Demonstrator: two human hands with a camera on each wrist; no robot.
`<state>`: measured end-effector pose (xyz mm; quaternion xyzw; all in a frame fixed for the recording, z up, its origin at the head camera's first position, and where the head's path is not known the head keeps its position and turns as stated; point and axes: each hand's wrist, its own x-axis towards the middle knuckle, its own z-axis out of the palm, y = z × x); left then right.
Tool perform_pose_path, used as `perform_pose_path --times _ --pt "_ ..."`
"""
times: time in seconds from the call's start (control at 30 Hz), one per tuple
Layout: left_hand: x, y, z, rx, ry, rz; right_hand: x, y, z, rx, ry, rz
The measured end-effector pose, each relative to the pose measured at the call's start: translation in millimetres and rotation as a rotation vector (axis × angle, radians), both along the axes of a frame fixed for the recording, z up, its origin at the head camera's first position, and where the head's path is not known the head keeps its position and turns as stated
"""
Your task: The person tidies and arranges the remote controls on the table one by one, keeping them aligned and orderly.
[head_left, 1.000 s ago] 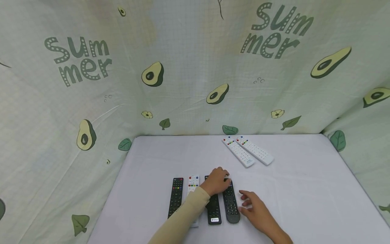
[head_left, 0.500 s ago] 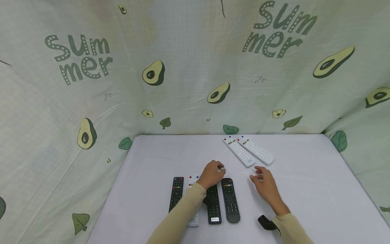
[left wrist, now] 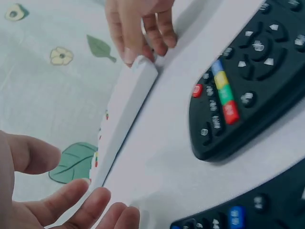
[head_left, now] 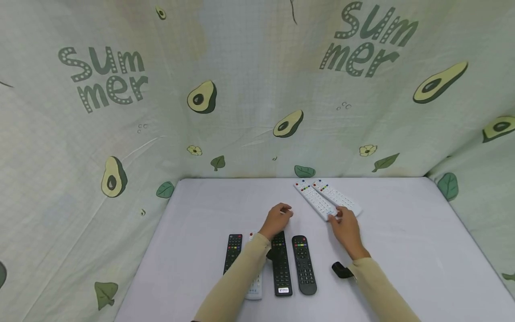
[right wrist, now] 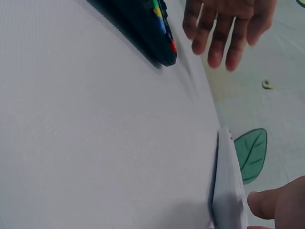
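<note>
My right hand (head_left: pixel 347 228) has its thumb and fingers at the near end of a white remote control (head_left: pixel 315 200), one on each side of it. In the left wrist view, that hand's fingertips touch the end of the white remote (left wrist: pixel 127 102). My left hand (head_left: pixel 276 220) hovers with loosely bent fingers above the table, holding nothing, just beyond a black remote control (head_left: pixel 281 273) with a white label. To the right of that one lies a rounded black remote control (head_left: pixel 304 266). A second white remote (head_left: pixel 339 197) lies close beside the first.
Farther left in the front row are a white remote (head_left: pixel 254 288), partly under my left sleeve, and another black remote (head_left: pixel 232 250). All lie on a white-covered table (head_left: pixel 410 250). A printed curtain (head_left: pixel 241 89) hangs behind the table's back edge.
My right hand has moved from beside the rounded black remote up to the near end of a white one. My left hand has left the black remote's top and drawn up and left.
</note>
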<state>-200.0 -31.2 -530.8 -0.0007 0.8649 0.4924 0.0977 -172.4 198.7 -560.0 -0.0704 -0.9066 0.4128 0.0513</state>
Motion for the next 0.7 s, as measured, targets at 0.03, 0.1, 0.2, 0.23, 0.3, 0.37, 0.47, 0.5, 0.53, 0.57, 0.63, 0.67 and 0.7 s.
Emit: perform_pose_path --times 0.03,0.1,0.2,0.23,0.3,0.37,0.47,0.5,0.53,0.57,0.63,0.67,0.7 --pt "-1.9 0.5 0.6 0.018 -0.008 0.011 -1.3 0 -0.7 0.004 -0.005 -0.004" --pt "-6.0 1.3 1.3 0.060 -0.026 0.027 -3.6 -1 -2.1 0.014 -0.014 -0.011" --pt "-13.0 1.6 1.5 0.128 -0.056 0.047 -6.4 -3 -2.4 0.011 -0.023 -0.020" --pt "-15.7 2.0 1.2 0.149 -0.065 0.051 -7.3 -3 -2.0 0.009 -0.023 -0.023" --pt "-22.0 3.3 0.2 0.192 -0.079 0.064 -8.5 -4 -0.7 0.004 -0.023 -0.026" --pt "-28.7 4.8 -0.4 0.218 -0.089 0.075 -9.1 -4 0.9 -0.001 -0.022 -0.023" --pt "-38.7 7.6 -2.8 0.240 -0.107 0.089 -8.7 -3 3.1 -0.008 -0.019 -0.022" --pt "-41.8 8.2 -3.8 0.243 -0.114 0.093 -8.6 -3 3.1 -0.010 -0.019 -0.022" --pt "-44.5 8.9 -4.9 0.242 -0.120 0.096 -8.4 -3 3.1 -0.012 -0.020 -0.022" --pt "-47.1 9.4 -6.3 0.240 -0.125 0.101 -8.2 -2 3.0 -0.015 -0.020 -0.021" --pt "-51.4 10.5 -9.0 0.237 -0.133 0.112 -7.9 -2 2.1 -0.021 -0.018 -0.021" --pt "-53.3 11.0 -10.4 0.235 -0.135 0.117 -7.7 -1 1.6 -0.023 -0.019 -0.021" --pt "-54.9 11.5 -11.7 0.231 -0.137 0.121 -7.6 -1 1.5 -0.025 -0.015 -0.022"
